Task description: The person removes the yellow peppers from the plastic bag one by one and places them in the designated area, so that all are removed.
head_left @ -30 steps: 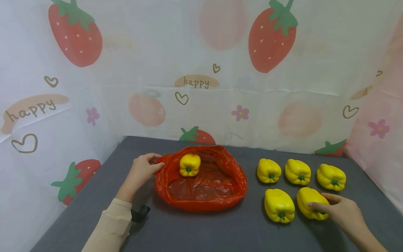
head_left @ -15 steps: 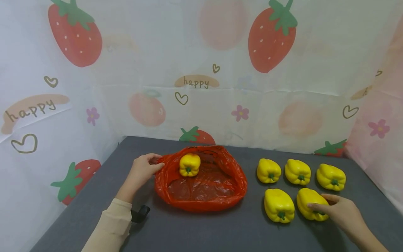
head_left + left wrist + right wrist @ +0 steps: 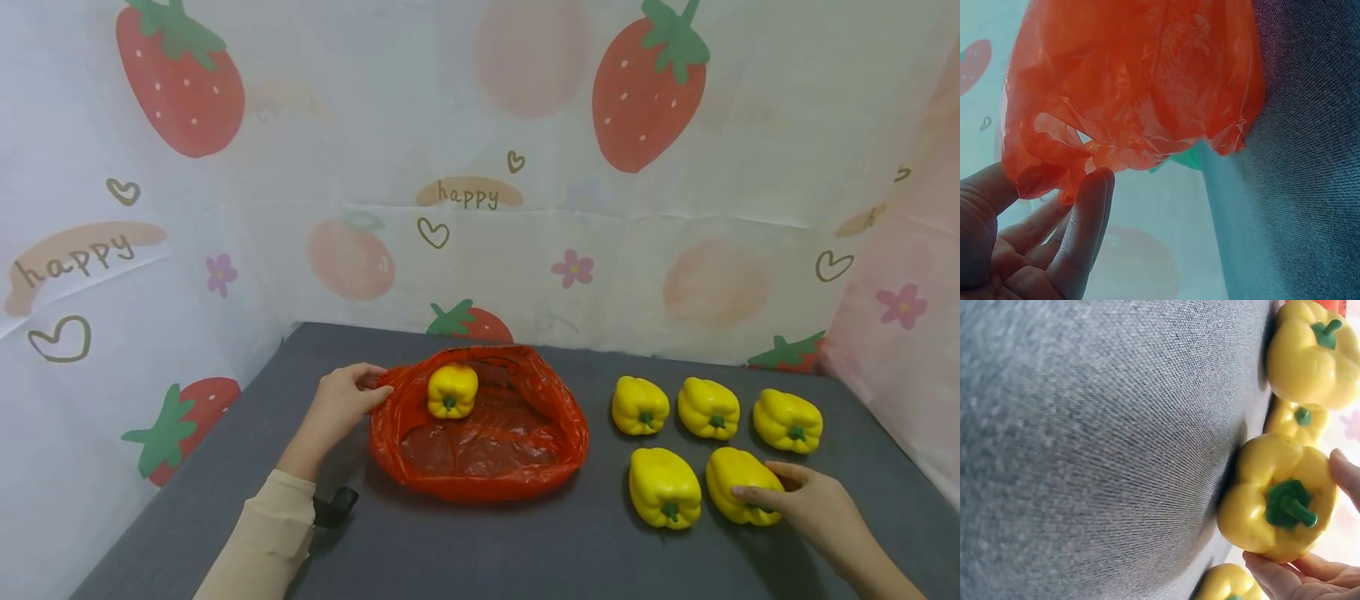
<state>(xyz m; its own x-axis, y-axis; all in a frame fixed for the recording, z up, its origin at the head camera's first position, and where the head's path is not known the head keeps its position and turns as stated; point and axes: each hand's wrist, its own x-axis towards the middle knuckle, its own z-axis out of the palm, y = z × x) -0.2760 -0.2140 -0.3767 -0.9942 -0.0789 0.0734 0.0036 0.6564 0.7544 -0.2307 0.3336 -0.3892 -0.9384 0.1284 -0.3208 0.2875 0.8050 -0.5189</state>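
A red plastic bag (image 3: 480, 487) lies with its mouth spread wide on the table, and one yellow bell pepper (image 3: 452, 392) rests inside toward the back left. At the bag's left rim, my left hand (image 3: 341, 408) pinches the thin plastic; the left wrist view shows thumb and fingers about the crumpled edge (image 3: 1072, 178). My right hand (image 3: 821, 504) grips the front right yellow bell pepper (image 3: 738, 483), thumb on one side and fingers on the other. That pepper's green stem (image 3: 1290, 505) faces the right wrist camera. It appears to sit on the table.
Left of the gripped pepper lies another yellow bell pepper (image 3: 664, 487). Behind them stands a row of three: left pepper (image 3: 640, 404), middle pepper (image 3: 708, 407), right pepper (image 3: 787, 419). A printed cloth (image 3: 637, 250) rises along the back of the dark grey table (image 3: 525, 554).
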